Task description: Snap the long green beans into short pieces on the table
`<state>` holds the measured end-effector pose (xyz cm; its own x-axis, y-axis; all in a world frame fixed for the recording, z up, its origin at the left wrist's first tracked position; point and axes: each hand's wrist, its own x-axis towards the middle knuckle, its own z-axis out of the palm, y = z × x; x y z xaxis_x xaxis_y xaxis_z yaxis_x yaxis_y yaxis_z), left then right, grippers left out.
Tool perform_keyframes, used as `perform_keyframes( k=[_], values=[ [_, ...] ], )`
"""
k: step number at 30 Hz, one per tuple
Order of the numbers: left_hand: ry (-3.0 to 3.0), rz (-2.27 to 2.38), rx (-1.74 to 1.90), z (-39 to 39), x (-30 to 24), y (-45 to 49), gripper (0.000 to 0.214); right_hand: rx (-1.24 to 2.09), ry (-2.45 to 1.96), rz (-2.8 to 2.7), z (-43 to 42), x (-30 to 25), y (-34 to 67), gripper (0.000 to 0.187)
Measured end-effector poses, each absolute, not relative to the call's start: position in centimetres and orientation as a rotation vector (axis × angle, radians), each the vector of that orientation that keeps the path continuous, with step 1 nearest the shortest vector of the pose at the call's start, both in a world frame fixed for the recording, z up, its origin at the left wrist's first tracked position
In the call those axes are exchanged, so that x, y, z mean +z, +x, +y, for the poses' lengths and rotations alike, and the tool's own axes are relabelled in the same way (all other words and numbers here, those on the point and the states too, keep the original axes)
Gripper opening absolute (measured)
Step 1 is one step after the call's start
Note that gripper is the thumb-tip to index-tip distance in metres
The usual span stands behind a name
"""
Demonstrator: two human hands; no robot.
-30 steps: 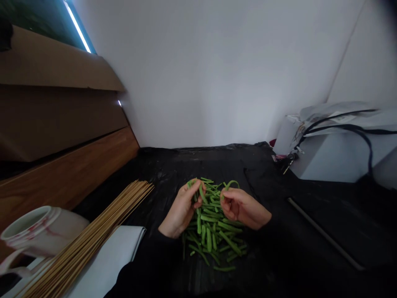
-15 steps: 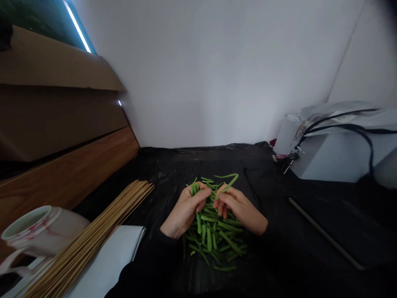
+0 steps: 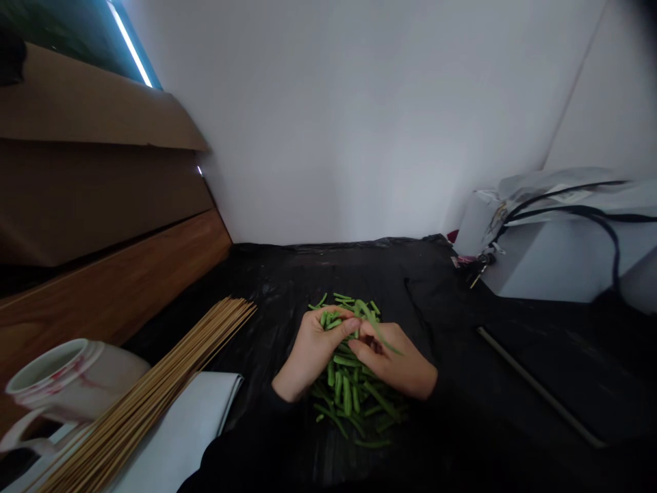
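Observation:
A heap of cut green beans [image 3: 348, 394] lies on black plastic sheeting, partly covered by both hands. Curled around several bean pieces, my left hand [image 3: 312, 346] holds them above the heap, with its thumb pointing right. My right hand [image 3: 397, 359] is closed on a longer green bean [image 3: 378, 327], which bends up and trails over the back of the fingers. The fingertips of the two hands meet over the heap; exactly how they grip the bean there is hidden.
Left of the heap, a bundle of thin wooden sticks [image 3: 169, 383] rests across a folded white sheet [image 3: 200, 404] beside a mug [image 3: 85, 380]. A cardboard box [image 3: 97, 185] stands at the left. White boxes with black cables [image 3: 580, 209] sit at the right, near a dark flat object [image 3: 544, 387].
My right hand has moved left and met my left hand. The long bean has swung from pointing up and back to draping over the right hand.

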<state>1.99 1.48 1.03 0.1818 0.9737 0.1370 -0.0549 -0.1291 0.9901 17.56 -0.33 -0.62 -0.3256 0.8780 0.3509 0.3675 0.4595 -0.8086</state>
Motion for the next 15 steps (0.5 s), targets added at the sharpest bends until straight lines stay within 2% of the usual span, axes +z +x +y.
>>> perform_keyframes(
  k=[2, 5, 15],
  values=[
    [1.291, 0.968, 1.139, 1.4, 1.1, 1.8, 0.024, 0.967, -1.051, -1.758, -0.2, -0.2, 17.9, 0.024],
    [1.266, 0.946, 1.035, 1.1, 1.4, 1.7, 0.028, 1.170, -1.018, -1.531, 0.2, 0.2, 18.5, 0.016],
    [1.470, 0.929, 0.917, 0.8, 1.8, 1.8, 0.020, 1.211, -0.992, -1.448, 0.7, 0.0, 18.5, 0.016]
  ],
)
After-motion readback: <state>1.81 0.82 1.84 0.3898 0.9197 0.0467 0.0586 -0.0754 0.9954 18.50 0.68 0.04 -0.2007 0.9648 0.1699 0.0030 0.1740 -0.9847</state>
